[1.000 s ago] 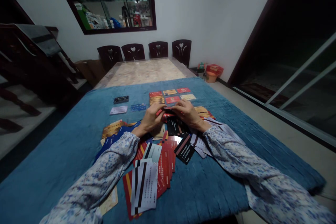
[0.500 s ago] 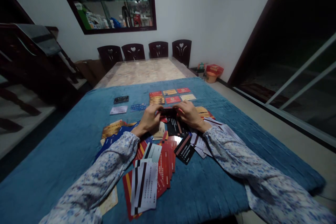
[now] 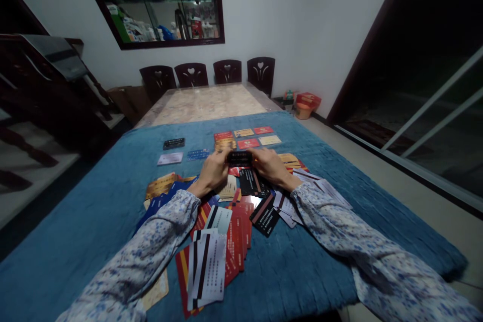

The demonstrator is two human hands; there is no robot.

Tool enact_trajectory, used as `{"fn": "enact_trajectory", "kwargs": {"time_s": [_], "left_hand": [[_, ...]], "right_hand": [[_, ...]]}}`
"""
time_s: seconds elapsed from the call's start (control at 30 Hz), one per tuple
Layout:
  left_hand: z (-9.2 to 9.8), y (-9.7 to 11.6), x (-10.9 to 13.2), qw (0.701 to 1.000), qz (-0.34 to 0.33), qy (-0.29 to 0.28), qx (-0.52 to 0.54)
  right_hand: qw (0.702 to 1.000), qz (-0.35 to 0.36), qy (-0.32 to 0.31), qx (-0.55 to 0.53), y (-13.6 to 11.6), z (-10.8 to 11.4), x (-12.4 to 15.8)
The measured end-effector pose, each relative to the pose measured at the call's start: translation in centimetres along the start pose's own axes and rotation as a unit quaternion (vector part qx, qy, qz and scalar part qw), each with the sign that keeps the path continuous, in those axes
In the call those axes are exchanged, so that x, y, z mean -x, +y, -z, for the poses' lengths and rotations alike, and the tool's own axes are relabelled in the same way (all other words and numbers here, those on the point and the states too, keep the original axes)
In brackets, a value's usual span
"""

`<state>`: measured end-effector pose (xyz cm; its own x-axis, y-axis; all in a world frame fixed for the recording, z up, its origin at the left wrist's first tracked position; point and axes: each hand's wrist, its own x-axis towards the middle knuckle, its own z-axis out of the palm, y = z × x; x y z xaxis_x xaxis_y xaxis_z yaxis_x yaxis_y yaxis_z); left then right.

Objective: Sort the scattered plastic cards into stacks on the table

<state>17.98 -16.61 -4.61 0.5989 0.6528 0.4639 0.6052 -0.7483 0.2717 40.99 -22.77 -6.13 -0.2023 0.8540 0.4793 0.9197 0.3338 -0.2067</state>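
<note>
Between my two hands, above the spread of cards, is a black card [image 3: 240,158] with pale lettering; whether it is one card or a small stack I cannot tell. My left hand [image 3: 216,170] grips its left end, and my right hand [image 3: 269,165] grips its right end. Just below lie more black cards with a brown stripe [image 3: 265,215]. Nearer to me, white striped cards [image 3: 208,269] overlap a fan of red cards [image 3: 237,241]. Blue cards [image 3: 166,198] and gold cards [image 3: 161,186] lie by my left wrist. White cards [image 3: 320,186] are beside my right forearm.
Beyond my hands lie a black card [image 3: 174,143], a white card [image 3: 170,158], blue cards [image 3: 198,154] and several red and yellow cards [image 3: 248,143]. A blue cloth [image 3: 94,201] covers the near part of the table [image 3: 211,100]. Chairs [image 3: 226,71] stand at its far end.
The black card has tilted so that its lettered face now shows towards me. My hands have shifted slightly, staying on both ends of it. The cards on the cloth look unchanged.
</note>
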Motion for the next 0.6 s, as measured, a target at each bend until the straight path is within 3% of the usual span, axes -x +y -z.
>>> {"fn": "enact_trajectory", "kwargs": {"time_s": [0.6], "left_hand": [[-0.49, -0.59, -0.21, 0.997, -0.035, -0.014, 0.065]], "right_hand": [[0.999, 0.007, -0.045, -0.002, 0.20, 0.39, -0.33]]}}
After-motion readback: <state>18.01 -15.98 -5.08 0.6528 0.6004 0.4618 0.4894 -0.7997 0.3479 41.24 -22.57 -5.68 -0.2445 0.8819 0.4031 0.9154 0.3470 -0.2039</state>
